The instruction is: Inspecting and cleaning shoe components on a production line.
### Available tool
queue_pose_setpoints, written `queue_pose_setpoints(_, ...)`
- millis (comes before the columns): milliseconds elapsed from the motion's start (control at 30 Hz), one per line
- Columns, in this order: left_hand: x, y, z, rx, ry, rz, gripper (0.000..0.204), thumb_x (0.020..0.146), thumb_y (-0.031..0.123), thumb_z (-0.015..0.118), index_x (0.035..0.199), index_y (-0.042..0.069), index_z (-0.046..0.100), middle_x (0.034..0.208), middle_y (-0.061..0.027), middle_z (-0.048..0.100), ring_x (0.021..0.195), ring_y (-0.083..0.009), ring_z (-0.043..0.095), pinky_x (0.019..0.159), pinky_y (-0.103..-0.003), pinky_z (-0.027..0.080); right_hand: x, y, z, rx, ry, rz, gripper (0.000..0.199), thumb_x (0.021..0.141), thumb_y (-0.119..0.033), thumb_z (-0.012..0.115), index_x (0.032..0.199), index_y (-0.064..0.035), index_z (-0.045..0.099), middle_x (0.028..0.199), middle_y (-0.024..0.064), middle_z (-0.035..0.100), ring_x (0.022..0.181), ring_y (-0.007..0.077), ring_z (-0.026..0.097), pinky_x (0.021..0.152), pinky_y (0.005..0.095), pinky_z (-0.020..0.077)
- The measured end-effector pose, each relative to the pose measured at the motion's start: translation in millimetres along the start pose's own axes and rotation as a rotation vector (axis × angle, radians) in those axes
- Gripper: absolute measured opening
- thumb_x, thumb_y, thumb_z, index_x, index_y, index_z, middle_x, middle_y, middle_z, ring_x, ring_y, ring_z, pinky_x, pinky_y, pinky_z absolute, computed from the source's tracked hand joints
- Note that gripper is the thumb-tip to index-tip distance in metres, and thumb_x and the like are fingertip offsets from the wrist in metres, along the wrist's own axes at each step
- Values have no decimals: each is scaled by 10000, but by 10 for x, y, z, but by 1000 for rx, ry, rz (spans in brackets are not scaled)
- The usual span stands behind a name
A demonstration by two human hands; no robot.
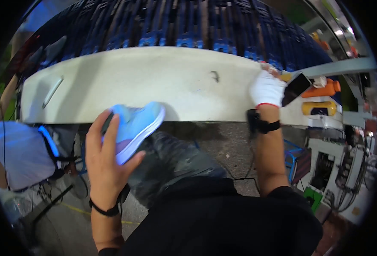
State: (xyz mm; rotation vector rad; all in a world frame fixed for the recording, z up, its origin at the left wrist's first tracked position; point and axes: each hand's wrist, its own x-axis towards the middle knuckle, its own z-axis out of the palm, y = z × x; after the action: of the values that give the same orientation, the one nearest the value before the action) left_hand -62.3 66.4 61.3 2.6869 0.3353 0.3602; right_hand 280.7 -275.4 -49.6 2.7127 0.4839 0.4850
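Observation:
My left hand (105,164) grips a light blue shoe (138,121) with a white sole, held at the table's near edge. The thumb lies along the sole side and the fingers reach over the shoe's opening. My right hand (268,87) wears a white glove with red-edged openings and bare fingertips. It is over the right end of the white table, its fingers curled together at the far edge. What they hold, if anything, is hidden. Right beside the glove lies a dark, flat, phone-like slab (297,88).
An orange bottle (323,88) and a yellow container (319,108) stand at the table's right end. A white pen-like stick (53,91) and a small dark scrap (215,76) lie on the white table (154,81). Blue racks (188,25) run behind. Another person (22,153) sits at left.

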Motion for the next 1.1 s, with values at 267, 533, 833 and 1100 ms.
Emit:
queue_pose_setpoints(267,132,99,-17,-53,-29,-19,953,587,143,996,1459,51,624,1536,-179,549,1314,-405,592,1065,-474,531,-121,-106,-110,378,-17,-199,327,1034,-240,671,1243,11,671,1063,222,725,1063,420,713,921,553,565)
queue_pose_setpoints(533,85,51,-38,-65,-46,-42,953,593,146,987,1464,46,614,1535,-169,541,1320,-404,579,1089,-489,511,-356,-1903,-1601,2808,-490,-331,417,1036,-199,554,1426,-68,484,1053,123,607,942,284,660,917,513,582)
queue_pose_setpoints(833,108,110,-37,-46,-65,-75,947,597,148,984,1464,57,614,1519,-160,548,1314,-402,577,1096,-488,504,-324,-2337,-1872,3176,-854,80,422,1188,-462,389,1134,-112,619,740,17,495,545,133,435,527,319,390)
queue_pose_setpoints(1100,113,147,23,123,-53,4,851,691,179,952,1462,72,606,1520,-164,526,1153,-395,602,951,-457,581,-553,-2327,-2038,3103,-819,297,441,1170,-547,405,1084,-144,562,706,49,519,506,146,435,501,325,373)
